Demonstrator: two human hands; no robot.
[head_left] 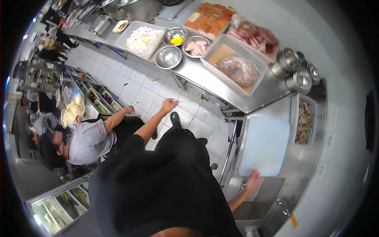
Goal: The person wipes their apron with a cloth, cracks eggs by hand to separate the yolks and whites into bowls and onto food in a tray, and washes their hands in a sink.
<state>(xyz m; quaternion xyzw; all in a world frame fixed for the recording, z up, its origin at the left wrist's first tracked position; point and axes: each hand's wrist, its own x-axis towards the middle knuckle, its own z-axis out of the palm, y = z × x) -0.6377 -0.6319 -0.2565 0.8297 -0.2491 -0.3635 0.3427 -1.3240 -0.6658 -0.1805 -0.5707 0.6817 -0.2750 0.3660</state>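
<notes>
Over the tiled floor my left hand [169, 105] hangs in the air with its fingers curled, and whether it holds anything small cannot be made out. My right hand [254, 179] is at the near edge of a pale blue cutting board [265, 145] on the steel counter. Its fingers are bent towards the board's edge and too blurred to read fully. Beyond the board stands a clear tub of shrimp [304, 121]. A sink with a faucet [282, 206] lies below my right hand.
A co-worker in a grey shirt [87, 143] stands close on the left. Along the back counter are a tub with bagged meat [236, 65], metal bowls [168, 57], a tray of white food [142, 39] and stacked pots [290, 59]. Scraps lie on the floor [144, 85].
</notes>
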